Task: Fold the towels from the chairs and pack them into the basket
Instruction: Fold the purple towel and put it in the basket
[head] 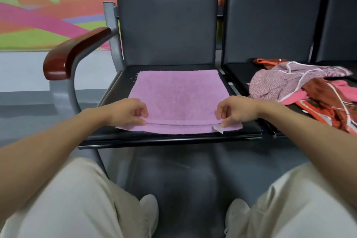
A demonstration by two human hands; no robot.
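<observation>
From the head view, the purple towel (179, 98) lies folded flat on the chair seat (117, 85), its upper edge just short of the lower; our left hand (127, 111) has its grip pinched on that upper edge at the near left corner; our right hand (235, 110) pinches likewise at the near right, beside a white label (218, 128); the fingertips curl under, hard to make out; the heap of towels (280, 83) on the next seat is cut off at the right.
</observation>
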